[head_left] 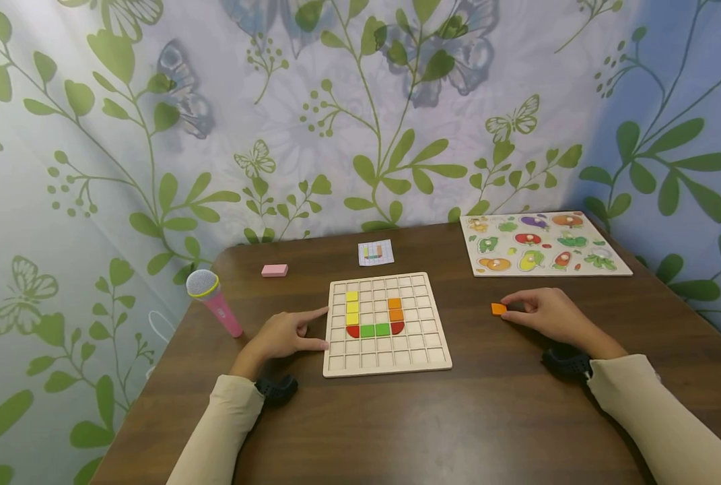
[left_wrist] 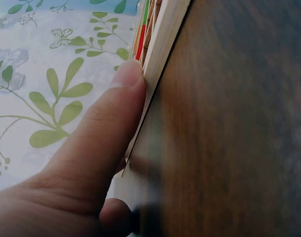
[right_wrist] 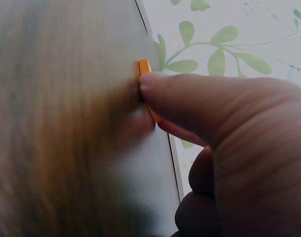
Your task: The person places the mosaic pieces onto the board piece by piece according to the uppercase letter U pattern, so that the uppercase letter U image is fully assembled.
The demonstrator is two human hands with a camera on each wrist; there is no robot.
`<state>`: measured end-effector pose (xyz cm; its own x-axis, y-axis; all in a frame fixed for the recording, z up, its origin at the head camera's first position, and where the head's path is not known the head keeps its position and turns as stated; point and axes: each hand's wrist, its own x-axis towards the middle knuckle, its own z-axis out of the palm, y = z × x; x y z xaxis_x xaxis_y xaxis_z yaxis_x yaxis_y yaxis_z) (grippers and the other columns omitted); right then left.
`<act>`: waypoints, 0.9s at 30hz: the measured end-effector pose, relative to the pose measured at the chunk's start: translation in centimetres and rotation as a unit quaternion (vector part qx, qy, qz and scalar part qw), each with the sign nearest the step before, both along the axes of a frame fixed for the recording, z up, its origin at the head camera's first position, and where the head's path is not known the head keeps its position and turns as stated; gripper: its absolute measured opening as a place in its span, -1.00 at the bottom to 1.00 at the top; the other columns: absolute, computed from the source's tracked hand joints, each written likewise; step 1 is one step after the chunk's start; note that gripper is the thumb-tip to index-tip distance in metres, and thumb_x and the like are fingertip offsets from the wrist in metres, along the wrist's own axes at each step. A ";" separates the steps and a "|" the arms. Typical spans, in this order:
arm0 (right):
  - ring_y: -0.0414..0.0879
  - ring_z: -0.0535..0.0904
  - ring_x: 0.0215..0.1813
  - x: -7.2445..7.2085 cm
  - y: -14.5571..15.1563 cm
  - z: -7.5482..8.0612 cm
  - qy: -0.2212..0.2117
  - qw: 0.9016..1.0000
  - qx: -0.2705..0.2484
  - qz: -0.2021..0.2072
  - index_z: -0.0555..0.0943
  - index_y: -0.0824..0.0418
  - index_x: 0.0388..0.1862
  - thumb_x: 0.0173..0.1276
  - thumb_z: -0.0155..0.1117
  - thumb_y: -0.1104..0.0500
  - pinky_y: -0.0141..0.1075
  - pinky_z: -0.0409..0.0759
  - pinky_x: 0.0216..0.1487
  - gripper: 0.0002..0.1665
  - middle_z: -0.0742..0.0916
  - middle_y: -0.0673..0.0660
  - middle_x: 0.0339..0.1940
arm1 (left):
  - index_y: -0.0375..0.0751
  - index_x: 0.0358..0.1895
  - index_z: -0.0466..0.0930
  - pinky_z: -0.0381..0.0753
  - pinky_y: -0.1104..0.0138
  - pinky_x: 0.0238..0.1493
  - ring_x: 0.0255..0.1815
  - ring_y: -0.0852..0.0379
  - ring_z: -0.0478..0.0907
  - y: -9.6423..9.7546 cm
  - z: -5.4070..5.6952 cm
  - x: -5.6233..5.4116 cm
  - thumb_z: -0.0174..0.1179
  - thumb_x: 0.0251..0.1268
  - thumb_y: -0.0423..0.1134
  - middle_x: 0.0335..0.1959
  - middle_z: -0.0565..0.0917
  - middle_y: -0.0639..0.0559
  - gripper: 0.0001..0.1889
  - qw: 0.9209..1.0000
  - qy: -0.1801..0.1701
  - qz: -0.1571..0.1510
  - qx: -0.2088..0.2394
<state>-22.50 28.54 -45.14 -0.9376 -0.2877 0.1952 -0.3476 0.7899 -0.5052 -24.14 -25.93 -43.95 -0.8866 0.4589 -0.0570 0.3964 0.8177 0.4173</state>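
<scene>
A wooden grid board [head_left: 387, 371] lies on the table. On it, yellow tiles [head_left: 352, 307], green tiles [head_left: 375, 330], orange tiles [head_left: 395, 309] and two rounded red tiles [head_left: 398, 327] form a U shape. My left hand [head_left: 283, 334] rests at the board's left side, thumb and index finger extended against its edge. To the right of the board, my right hand [head_left: 548, 315] pinches a small orange tile [right_wrist: 145, 66] between thumb and index finger, at or just over the tabletop. The right wrist view shows the tile edge-on, partly covered by the thumb.
Behind the board lies a paper card [head_left: 375, 252] printed with a coloured U pattern. A pink block [head_left: 275, 270] and a pink toy microphone [head_left: 222, 310] are at the left. A vegetable puzzle board [head_left: 542, 246] lies at the back right, before a patterned curtain [head_left: 312, 135].
</scene>
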 end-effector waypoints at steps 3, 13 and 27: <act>-0.19 0.23 -0.62 -0.1 -0.1 -0.1 0.009 1.000 0.002 -0.001 0.79 0.19 0.00 0.33 0.49 -0.08 -0.32 0.21 -0.53 -0.57 0.40 -0.06 -0.69 | 0.28 0.54 0.36 0.14 0.33 -0.52 -0.65 0.26 0.11 0.0 0.1 -0.1 0.37 0.09 0.41 -0.69 0.27 0.22 -0.10 1.000 0.002 -0.003 -0.001; -0.18 0.22 -0.62 -0.3 -0.8 -0.3 0.024 1.000 -0.008 -0.009 0.80 0.17 -0.04 0.34 0.49 -0.08 -0.31 0.19 -0.52 -0.61 0.38 -0.08 -0.71 | 0.26 0.53 0.37 0.12 0.32 -0.51 -0.63 0.25 0.10 0.1 0.7 -0.1 0.37 0.09 0.41 -0.68 0.25 0.21 -0.10 1.000 0.007 -0.008 -0.005; -0.17 0.22 -0.64 -1.7 -3.1 -0.3 0.004 0.999 -0.033 0.013 0.80 0.08 -0.04 0.35 0.46 -0.16 -0.30 0.20 -0.53 -0.61 0.38 -0.08 -0.71 | 0.27 0.53 0.36 0.10 0.31 -0.50 -0.62 0.24 0.09 -0.1 0.5 -0.3 0.38 0.08 0.41 -0.67 0.24 0.21 -0.10 1.000 0.005 -0.002 -0.001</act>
